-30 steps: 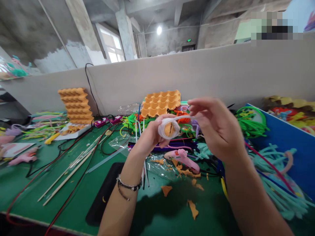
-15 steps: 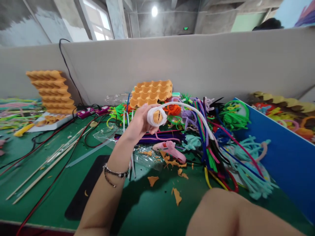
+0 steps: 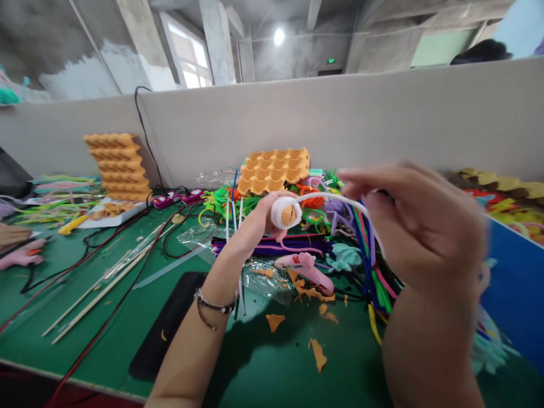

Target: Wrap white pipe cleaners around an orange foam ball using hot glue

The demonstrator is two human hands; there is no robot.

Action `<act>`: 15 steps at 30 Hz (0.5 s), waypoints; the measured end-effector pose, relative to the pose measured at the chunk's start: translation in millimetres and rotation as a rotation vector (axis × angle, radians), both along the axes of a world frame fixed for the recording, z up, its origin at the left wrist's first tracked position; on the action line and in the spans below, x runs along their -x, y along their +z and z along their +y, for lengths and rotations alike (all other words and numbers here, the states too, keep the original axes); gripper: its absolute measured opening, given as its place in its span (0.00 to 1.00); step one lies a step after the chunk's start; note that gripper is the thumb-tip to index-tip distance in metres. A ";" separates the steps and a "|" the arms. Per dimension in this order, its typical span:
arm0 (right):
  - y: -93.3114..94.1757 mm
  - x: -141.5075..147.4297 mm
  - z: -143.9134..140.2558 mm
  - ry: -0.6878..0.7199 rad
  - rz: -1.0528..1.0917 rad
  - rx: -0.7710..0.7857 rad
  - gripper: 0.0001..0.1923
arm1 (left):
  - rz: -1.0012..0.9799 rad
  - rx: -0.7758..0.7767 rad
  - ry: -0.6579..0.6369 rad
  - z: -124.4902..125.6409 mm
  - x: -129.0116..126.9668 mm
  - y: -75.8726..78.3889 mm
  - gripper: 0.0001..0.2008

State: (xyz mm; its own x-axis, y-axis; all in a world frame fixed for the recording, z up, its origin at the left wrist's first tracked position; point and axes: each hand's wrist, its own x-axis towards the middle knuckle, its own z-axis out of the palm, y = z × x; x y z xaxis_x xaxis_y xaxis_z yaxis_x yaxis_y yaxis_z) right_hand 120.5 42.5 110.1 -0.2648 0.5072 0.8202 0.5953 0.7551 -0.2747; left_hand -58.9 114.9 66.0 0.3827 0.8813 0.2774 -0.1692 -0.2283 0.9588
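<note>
Wrapped cup (image 3: pixel 289 215), orange at its middle with white cord (image 3: pixel 321 195) wound around it, sits in the left hand (image 3: pixel 264 218) at the centre of the head view, raised above the green table (image 3: pixel 263 377). The left thumb and fingers close around it; a bracelet (image 3: pixel 215 307) circles that wrist. From the cup the cord's free length arches right and droops behind the right hand (image 3: pixel 425 215), which is blurred, fingers bent and one pointing left; I cannot tell whether it grips the cord.

Just beyond the cup, an orange tray (image 3: pixel 276 171) leans on bright stems; a second tray (image 3: pixel 117 164) stands farther left by the grey panel (image 3: pixel 255 119). Nearer than the cup lie a pink tool (image 3: pixel 308 272) and orange scraps (image 3: pixel 318 355). Left of them are a black pad (image 3: pixel 155 345), partly behind the left forearm, and pale sticks (image 3: pixel 87 310). At far left, another person's hand (image 3: pixel 12 233) is just beside a pink gun (image 3: pixel 23 255). On the right stands a blue board (image 3: pixel 510 277).
</note>
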 end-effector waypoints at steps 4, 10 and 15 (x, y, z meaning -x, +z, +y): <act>0.6 3.6 41.2 0.027 -0.154 -0.083 0.17 | 0.131 -0.097 0.020 -7.4 -0.7 0.7 0.18; -6.2 5.6 46.6 0.124 -0.183 0.035 0.07 | 0.151 -0.122 -0.011 -17.4 4.5 3.8 0.13; -4.3 3.3 43.0 0.141 -0.086 0.113 0.05 | 0.195 -0.081 -0.021 -21.2 6.3 6.4 0.08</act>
